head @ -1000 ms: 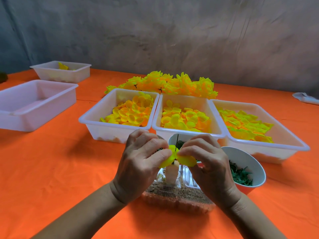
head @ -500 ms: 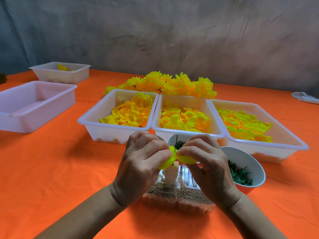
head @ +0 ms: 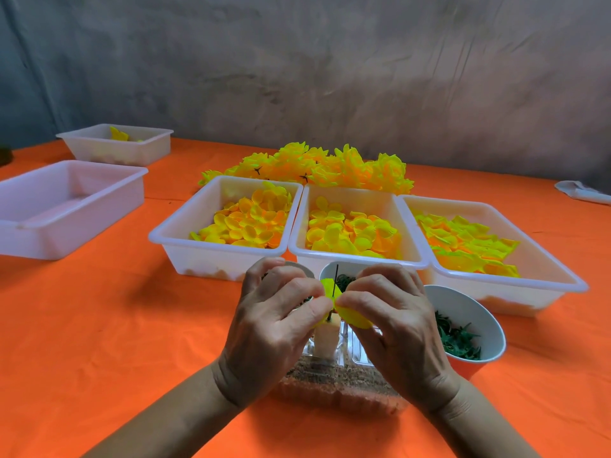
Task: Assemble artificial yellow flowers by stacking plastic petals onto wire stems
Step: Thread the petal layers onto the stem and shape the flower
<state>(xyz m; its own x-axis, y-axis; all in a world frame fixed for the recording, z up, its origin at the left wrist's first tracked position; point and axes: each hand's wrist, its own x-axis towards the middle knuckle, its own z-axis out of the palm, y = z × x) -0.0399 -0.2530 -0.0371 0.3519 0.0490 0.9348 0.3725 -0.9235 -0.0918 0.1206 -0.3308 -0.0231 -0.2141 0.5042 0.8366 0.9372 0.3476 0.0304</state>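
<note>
A thin dark wire stem [head: 336, 277] stands upright from a pale block [head: 326, 338] set in a clear holder with brown filling [head: 334, 375]. A yellow petal piece [head: 355, 317] is threaded on the wire. My left hand [head: 274, 328] pinches its left side and my right hand [head: 393, 328] pinches its right side, thumbs meeting at the wire. Three white trays of loose yellow petals stand behind: left [head: 185, 226], middle [head: 299, 223], right [head: 542, 256]. A heap of finished yellow flowers [head: 330, 166] lies behind them.
A white bowl [head: 479, 312] with green parts sits right of my hands; another bowl [head: 330, 271] shows behind them. Two white trays stand at the far left [head: 39, 206] [head: 99, 150], the farther with a yellow piece. White cloth [head: 582, 193] lies far right on the orange tablecloth.
Both hands have kept their pinch on the petal piece and pressed it slightly lower along the wire toward the pale block. Nothing else has moved.
</note>
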